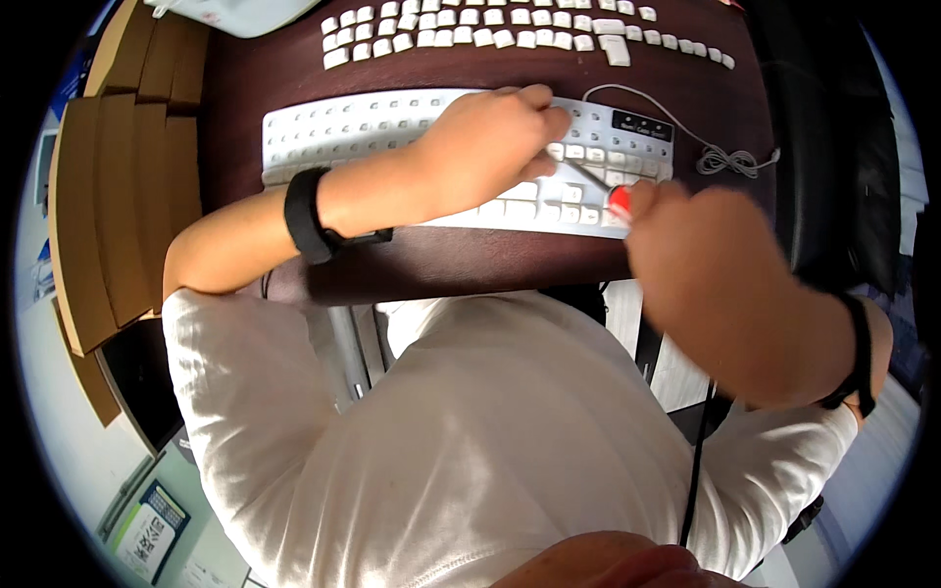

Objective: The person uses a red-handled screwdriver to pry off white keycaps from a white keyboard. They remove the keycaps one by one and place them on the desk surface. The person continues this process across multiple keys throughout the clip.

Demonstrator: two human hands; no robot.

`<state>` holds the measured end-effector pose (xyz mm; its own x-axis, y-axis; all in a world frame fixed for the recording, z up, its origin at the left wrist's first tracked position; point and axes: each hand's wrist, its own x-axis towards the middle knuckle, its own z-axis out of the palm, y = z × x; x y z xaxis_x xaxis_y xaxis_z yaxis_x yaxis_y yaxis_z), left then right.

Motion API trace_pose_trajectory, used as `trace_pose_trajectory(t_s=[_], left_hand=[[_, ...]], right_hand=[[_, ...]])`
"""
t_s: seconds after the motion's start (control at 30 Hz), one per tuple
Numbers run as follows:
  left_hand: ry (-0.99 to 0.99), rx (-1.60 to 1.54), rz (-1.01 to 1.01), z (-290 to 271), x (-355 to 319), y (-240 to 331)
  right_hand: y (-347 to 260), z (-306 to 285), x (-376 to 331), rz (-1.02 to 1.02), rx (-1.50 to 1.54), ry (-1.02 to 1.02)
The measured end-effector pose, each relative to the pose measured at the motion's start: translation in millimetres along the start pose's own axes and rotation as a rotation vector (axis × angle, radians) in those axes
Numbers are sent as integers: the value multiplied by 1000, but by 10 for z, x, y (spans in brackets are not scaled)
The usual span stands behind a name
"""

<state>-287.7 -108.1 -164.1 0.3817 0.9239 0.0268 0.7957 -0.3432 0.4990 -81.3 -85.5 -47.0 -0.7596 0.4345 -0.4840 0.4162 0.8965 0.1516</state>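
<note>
A white keyboard (338, 130) lies on the dark table, its far rows stripped to bare sockets while keycaps sit on its nearer rows. Over its middle bends my left hand (490, 137), fingers curled down at the right part of the keys; whatever they pinch is hidden. My right hand (686, 230), slightly blurred, is closed around the red handle of a screwdriver (591, 179). The metal shaft slants left over the keys, its tip close to my left fingers. Loose white keycaps (470, 36) stand in rows on the table beyond the keyboard.
A coiled cable (727, 162) lies right of the keyboard. Brown cardboard boxes (118, 206) line the left side of the table (490, 269). A pale object (240, 12) sits at the far left, and something black borders the right edge.
</note>
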Motion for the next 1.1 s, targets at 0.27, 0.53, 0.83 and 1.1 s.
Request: trace_pose_trajectory(t_s=[0.27,0.53,0.83,1.1], left_hand=[[56,98,-16,44,-57,37],[105,81,15,76,-62,36],[135,98,10,128,-27,22],[145,67,-35,125,-38,33]], right_hand=[[251,-171,225,-81,-31,78],[748,-20,245,-70,174,376],[903,-155,334,53,270,281],[1036,-228,648,-8,210,166]])
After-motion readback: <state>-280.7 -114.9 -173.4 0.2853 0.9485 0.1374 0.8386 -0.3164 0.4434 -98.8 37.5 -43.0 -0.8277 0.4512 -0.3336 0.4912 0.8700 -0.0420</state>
